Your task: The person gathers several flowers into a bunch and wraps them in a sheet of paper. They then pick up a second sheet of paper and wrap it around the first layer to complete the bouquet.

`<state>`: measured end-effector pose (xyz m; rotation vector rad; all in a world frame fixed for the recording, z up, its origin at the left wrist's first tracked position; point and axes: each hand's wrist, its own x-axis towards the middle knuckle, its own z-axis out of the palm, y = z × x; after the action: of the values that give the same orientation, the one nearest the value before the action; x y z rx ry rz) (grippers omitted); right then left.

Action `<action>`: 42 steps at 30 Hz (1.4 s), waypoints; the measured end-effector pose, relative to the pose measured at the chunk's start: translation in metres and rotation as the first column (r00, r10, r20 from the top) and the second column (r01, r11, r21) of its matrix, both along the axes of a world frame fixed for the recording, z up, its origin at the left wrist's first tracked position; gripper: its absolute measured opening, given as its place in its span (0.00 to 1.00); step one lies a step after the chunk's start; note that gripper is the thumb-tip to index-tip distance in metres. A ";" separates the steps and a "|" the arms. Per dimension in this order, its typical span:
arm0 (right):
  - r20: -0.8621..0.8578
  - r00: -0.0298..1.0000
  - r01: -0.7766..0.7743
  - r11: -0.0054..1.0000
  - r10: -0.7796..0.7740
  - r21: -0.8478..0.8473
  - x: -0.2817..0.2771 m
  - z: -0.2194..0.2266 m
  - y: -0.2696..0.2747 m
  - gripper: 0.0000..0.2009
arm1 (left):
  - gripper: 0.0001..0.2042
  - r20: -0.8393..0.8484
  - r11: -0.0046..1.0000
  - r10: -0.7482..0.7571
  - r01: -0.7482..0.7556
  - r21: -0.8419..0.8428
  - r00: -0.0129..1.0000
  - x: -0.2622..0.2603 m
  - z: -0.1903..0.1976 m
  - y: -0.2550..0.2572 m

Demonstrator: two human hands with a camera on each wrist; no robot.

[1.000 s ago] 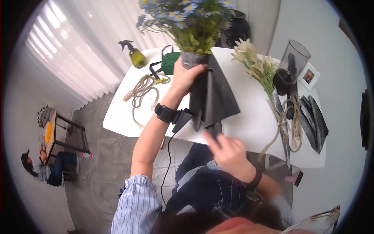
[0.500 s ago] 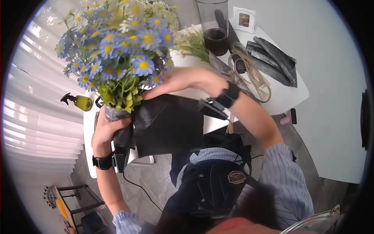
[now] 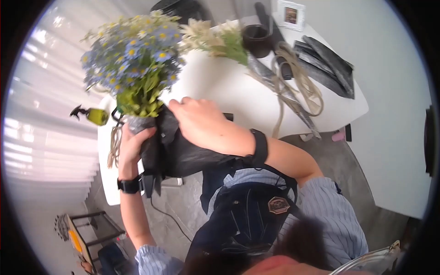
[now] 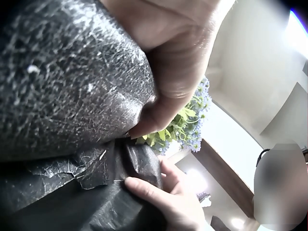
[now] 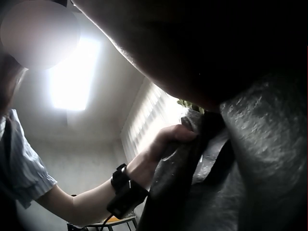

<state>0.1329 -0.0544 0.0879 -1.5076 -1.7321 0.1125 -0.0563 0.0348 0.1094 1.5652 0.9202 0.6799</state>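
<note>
A bouquet of blue daisy-like flowers with yellow centres (image 3: 140,52) stands upright at the left of the head view, its stems inside crinkled dark wrapping. My left hand (image 3: 132,145) grips that wrapped base just under the leaves, thumb across the front. From the base a loose flap of black wrapping paper (image 3: 188,156) hangs toward my lap. My right hand (image 3: 204,126) is at the flap's upper edge, close beside the stems. In the left wrist view the right thumb and fingers (image 4: 151,192) pinch the black material. Wrapping fills much of the right wrist view.
On the white table (image 3: 215,91) lie cream flowers (image 3: 215,39), looped beige cord (image 3: 300,85) and folded black sheets (image 3: 327,64). A dark-based glass vase (image 3: 256,41) and a picture frame (image 3: 291,16) stand behind. A green spray bottle (image 3: 96,116) is at the left.
The head view has swung, and the bouquet now appears farther left. My right hand came up from below, reached behind the flap beside the stems, then drew its upper edge back toward me.
</note>
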 end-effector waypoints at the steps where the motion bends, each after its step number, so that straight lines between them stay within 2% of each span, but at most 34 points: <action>1: -0.026 1.000 -0.003 0.998 0.004 0.056 -0.004 -0.001 -0.003 0.11 | 0.17 -0.018 1.000 0.027 -0.027 0.006 0.999 -0.003 -0.002 0.000; 3: -0.133 0.984 -0.143 0.972 0.119 -0.187 -0.003 0.015 -0.012 0.12 | 0.16 0.043 0.999 0.045 -0.045 -0.010 0.998 -0.005 -0.010 0.004; 5: -0.250 0.949 -0.249 0.941 0.191 -0.227 -0.003 0.022 -0.017 0.12 | 0.16 0.077 0.999 0.040 -0.043 0.031 0.996 -0.002 -0.006 0.003; 7: -0.338 0.922 -0.273 0.936 0.190 -0.220 -0.004 0.029 -0.015 0.15 | 0.16 0.098 1.000 0.003 -0.005 0.020 0.995 -0.001 -0.002 0.006; 9: -0.404 0.890 -0.344 0.892 0.209 -0.295 -0.002 0.045 -0.014 0.14 | 0.16 0.164 0.999 0.002 -0.008 0.035 0.986 0.006 0.004 0.000; 11: -0.476 0.772 -0.539 0.831 0.422 -0.138 0.003 0.045 -0.012 0.14 | 0.17 0.212 0.999 -0.026 0.018 0.041 0.977 0.006 0.007 -0.001; 12: -0.495 0.693 -0.625 0.779 0.523 -0.051 0.007 0.044 -0.010 0.13 | 0.17 0.225 0.999 -0.039 0.035 0.021 0.973 0.003 0.007 0.001; 13: -0.759 0.411 -0.808 0.588 0.506 -0.045 0.027 0.040 -0.002 0.16 | 0.18 0.235 0.999 -0.050 0.052 -0.003 0.971 -0.002 0.006 0.005; 14: -0.928 0.102 -0.929 0.369 0.358 0.040 0.059 0.035 0.012 0.19 | 0.18 0.289 0.999 -0.032 0.040 -0.019 0.957 -0.001 0.012 0.001; 15: -0.922 0.106 -0.923 0.382 0.372 0.048 0.064 0.024 0.029 0.20 | 0.18 0.348 0.999 -0.013 0.028 -0.037 0.937 0.001 0.016 -0.004; 16: -0.916 0.110 -0.917 0.395 0.386 0.056 0.070 0.013 0.047 0.22 | 0.19 0.323 0.993 -0.026 0.062 -0.102 0.946 0.000 0.015 -0.002; 17: -0.719 0.424 -0.776 0.630 0.550 0.024 0.061 -0.015 0.067 0.21 | 0.20 0.350 0.993 -0.025 0.063 -0.098 0.936 0.001 0.016 -0.004; 19: -0.673 0.524 -0.613 0.780 0.522 0.127 0.045 -0.016 0.075 0.20 | 0.21 0.401 0.994 -0.036 0.076 -0.085 0.915 0.013 0.019 -0.007; 20: -0.851 0.291 -0.640 0.750 0.437 0.167 0.032 -0.002 0.060 0.20 | 0.24 0.366 0.990 -0.073 0.112 -0.087 0.928 0.016 0.018 -0.004; 21: -0.951 0.031 -0.658 0.722 0.307 0.212 0.017 0.010 0.043 0.19 | 0.27 0.362 0.991 -0.102 0.126 -0.043 0.927 0.022 0.015 -0.004; 24: -0.976 -0.145 -0.617 0.757 0.160 0.215 -0.013 0.015 0.026 0.20 | 0.35 0.342 0.993 -0.048 0.008 0.116 0.938 0.037 0.002 -0.005; 27: -0.969 -0.205 -0.603 0.761 0.140 0.238 -0.023 0.013 0.023 0.21 | 0.37 0.295 0.960 -0.002 -0.081 0.267 0.955 0.043 -0.004 -0.007; 28: -0.966 -0.213 -0.603 0.758 0.145 0.247 -0.025 0.012 0.022 0.21 | 0.37 0.240 0.919 0.014 -0.107 0.380 0.971 0.044 -0.002 -0.011; 31: -0.958 -0.236 -0.606 0.746 0.161 0.275 -0.026 0.009 0.016 0.23 | 0.36 0.224 0.871 0.082 -0.179 0.457 0.971 0.048 -0.013 -0.007; 35: -0.944 -0.279 -0.606 0.731 0.173 0.313 -0.030 0.001 0.012 0.24 | 0.38 0.066 0.876 0.246 -0.251 0.411 0.967 0.051 -0.003 -0.019; 38: -0.932 -0.311 -0.599 0.723 0.186 0.344 -0.028 -0.005 0.010 0.26 | 0.41 -0.151 0.852 0.383 -0.285 0.440 0.911 0.058 -0.003 -0.030; 42: -0.910 -0.364 -0.595 0.701 0.201 0.393 -0.022 -0.012 0.005 0.27 | 0.47 -0.148 0.739 0.430 -0.253 0.625 0.890 0.062 -0.004 -0.036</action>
<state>0.1107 -0.0492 0.0759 -0.2270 -0.6505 1.6166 0.0062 -0.0013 0.1054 2.1120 1.3242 1.1084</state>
